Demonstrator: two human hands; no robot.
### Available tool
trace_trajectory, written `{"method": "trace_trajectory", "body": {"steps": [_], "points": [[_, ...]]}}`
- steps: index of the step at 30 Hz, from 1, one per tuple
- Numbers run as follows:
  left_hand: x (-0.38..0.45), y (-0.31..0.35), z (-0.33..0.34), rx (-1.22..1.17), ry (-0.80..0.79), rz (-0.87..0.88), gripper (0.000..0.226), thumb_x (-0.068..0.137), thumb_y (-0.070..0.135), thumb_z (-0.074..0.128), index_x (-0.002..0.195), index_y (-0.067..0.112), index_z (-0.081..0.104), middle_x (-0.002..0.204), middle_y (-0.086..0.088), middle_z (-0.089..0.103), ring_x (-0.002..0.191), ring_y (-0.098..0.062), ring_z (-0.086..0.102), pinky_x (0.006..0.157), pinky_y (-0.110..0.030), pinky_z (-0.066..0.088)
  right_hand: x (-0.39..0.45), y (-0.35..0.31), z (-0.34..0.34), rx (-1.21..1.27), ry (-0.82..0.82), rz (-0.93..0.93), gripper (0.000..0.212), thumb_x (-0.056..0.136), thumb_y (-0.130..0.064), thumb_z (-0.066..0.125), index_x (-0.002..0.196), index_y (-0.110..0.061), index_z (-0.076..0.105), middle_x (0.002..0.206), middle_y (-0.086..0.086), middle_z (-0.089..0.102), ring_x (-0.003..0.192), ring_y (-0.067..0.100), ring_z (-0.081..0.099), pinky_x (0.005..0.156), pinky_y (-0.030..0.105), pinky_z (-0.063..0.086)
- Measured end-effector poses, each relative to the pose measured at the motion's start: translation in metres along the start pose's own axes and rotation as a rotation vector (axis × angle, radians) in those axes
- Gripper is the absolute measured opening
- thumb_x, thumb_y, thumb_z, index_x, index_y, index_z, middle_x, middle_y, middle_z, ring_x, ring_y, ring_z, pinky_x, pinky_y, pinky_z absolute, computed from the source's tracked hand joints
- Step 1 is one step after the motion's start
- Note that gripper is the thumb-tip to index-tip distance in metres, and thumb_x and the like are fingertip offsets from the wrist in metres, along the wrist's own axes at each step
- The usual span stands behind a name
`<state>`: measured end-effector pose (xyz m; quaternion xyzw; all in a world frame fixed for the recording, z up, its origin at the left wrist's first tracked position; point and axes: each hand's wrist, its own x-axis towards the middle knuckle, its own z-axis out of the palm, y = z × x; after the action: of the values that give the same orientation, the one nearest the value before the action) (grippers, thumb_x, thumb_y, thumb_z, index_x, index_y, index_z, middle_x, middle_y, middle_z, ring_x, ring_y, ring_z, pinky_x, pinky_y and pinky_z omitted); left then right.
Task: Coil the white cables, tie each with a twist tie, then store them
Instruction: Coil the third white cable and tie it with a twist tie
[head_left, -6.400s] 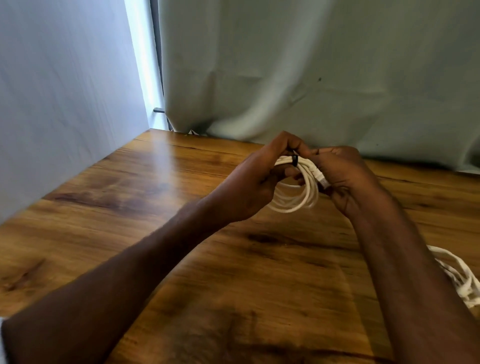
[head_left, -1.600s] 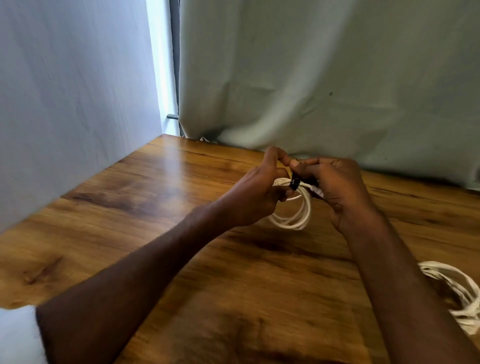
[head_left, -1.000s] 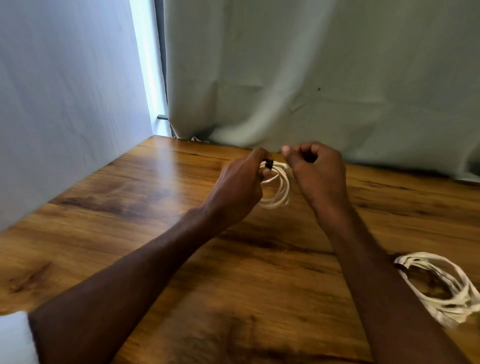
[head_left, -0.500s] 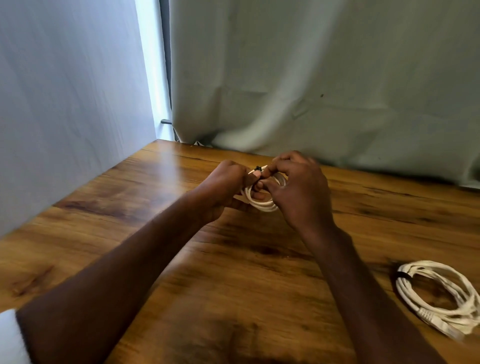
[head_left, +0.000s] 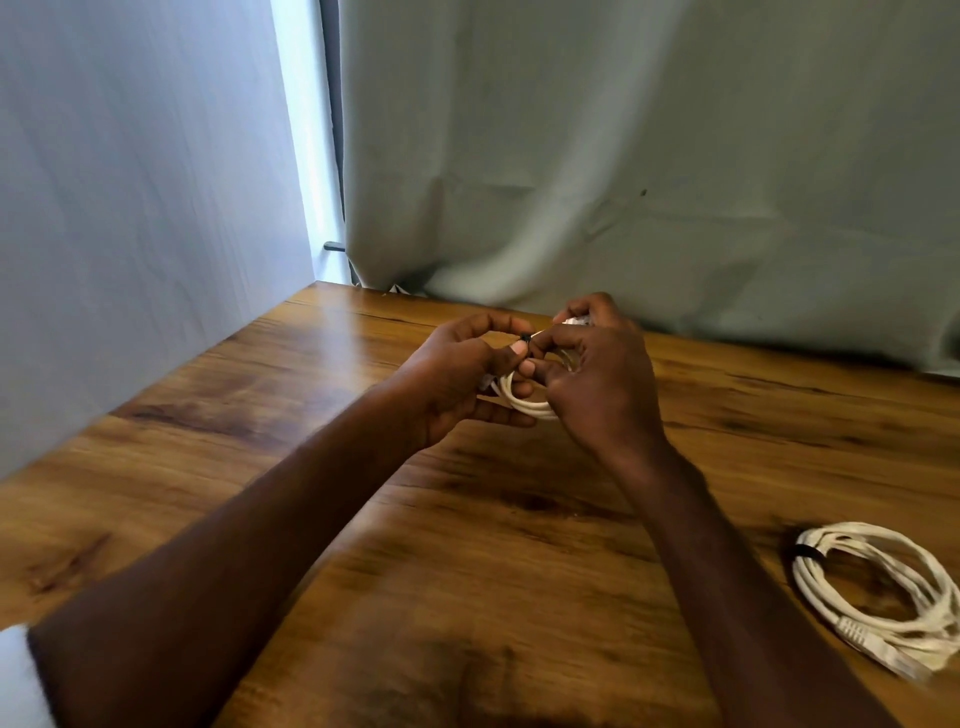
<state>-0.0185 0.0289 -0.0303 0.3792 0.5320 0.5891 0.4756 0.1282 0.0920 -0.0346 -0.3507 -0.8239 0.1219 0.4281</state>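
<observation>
A small coil of white cable (head_left: 524, 402) hangs between both hands above the far middle of the wooden table (head_left: 467, 545). My left hand (head_left: 457, 379) holds the coil from the left, thumb and forefinger at its top. My right hand (head_left: 597, 379) grips the coil from the right and pinches the black twist tie (head_left: 526, 339) at the top together with the left fingers. Most of the coil is hidden behind the fingers. A second white cable coil (head_left: 878, 592) with a black tie (head_left: 808, 553) lies on the table at the right.
A grey-green curtain (head_left: 649, 156) hangs along the table's far edge. A pale wall panel (head_left: 130, 208) borders the left side. A white sleeve (head_left: 21, 680) shows at the bottom left corner.
A second ago my right hand was off the coil; it came back and now pinches the tie with the left. The coil shifted slightly left and lower.
</observation>
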Motion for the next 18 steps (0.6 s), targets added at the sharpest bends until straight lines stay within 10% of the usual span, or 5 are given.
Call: {"method": "trace_trajectory", "body": {"steps": [9,18], "points": [[0.001,-0.002,0.015,0.012,0.081,0.062,0.031,0.104,0.032,0.058,0.114,0.005,0.069,0.082,-0.006,0.065,0.073,-0.019,0.065,0.083,-0.049,0.060,-0.002,-0.005,0.000,0.067,0.079,0.014,0.018,0.086,-0.024,0.085,0.104,-0.023,0.082,0.110,-0.007,0.055,0.094,0.011,0.058,0.065,0.009,0.038],[-0.006,-0.003,0.019,-0.060,0.079,0.185,0.027,0.112,0.033,0.049,0.102,0.011,0.063,0.069,0.003,0.065,0.061,-0.009,0.063,0.063,-0.034,0.057,-0.007,-0.013,0.009,0.011,0.216,-0.090,0.016,0.083,-0.020,0.083,0.097,-0.026,0.077,0.133,-0.009,0.053,0.117,0.015,0.048,0.084,0.042,0.055]]}}
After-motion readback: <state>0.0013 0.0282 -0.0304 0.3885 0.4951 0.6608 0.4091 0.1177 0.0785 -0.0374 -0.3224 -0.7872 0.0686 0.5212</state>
